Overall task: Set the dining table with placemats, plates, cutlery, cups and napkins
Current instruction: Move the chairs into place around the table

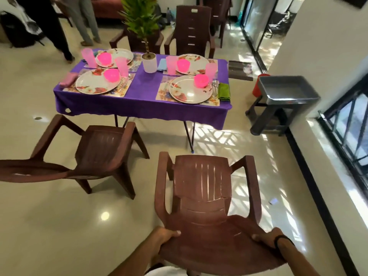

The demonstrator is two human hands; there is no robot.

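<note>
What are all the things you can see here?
table: 1, purple cloth, middle of room
placemats: 4, flowery, one under each plate
plates: 4, white with flowers, on the placemats
bowls: 4, bright pink, on the plates
cups: 4, pale pink, beside the plates
napkins: green, pink and blue ones show, beside plates
plant: 1, green in white pot, table centre
chairs: 4 in view, brown, two near, two behind the table
tray: 1, grey, on a stand at right
left hand: grips the near chair's back
right hand: grips the same chair back
</note>
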